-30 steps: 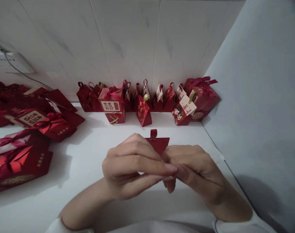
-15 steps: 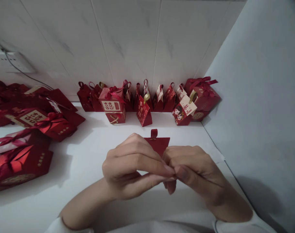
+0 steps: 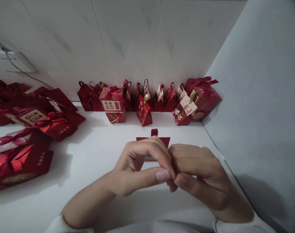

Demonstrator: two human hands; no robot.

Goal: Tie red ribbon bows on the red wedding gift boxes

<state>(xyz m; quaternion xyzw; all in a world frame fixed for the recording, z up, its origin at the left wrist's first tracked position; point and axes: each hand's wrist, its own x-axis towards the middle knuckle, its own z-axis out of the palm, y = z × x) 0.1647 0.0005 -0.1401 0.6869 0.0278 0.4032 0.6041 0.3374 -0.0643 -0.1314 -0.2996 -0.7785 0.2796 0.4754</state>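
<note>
My left hand (image 3: 143, 165) and my right hand (image 3: 198, 178) meet at the fingertips above the white table. Thumb and fingers of each are pinched together, and whatever they hold, if anything, is too small or hidden to make out. Just behind them stands a small red gift box (image 3: 164, 141) with a dark red ribbon loop (image 3: 154, 132) on top. My left hand covers much of its front. Farther back is another red box (image 3: 144, 111) with a gold ribbon loop.
Along the tiled wall (image 3: 128, 38) runs a row of small red boxes with loops. A taller box (image 3: 112, 105) and a bowed box (image 3: 203, 97) flank it. More red boxes (image 3: 21, 158) crowd the left. A smooth pale wall (image 3: 263, 113) bounds the right. A power strip (image 3: 14, 61) hangs back left.
My left hand has turned, so its thumb shows more and the wrist sits slightly to the right. More of the red box's left top edge is visible. My right hand has barely moved.
</note>
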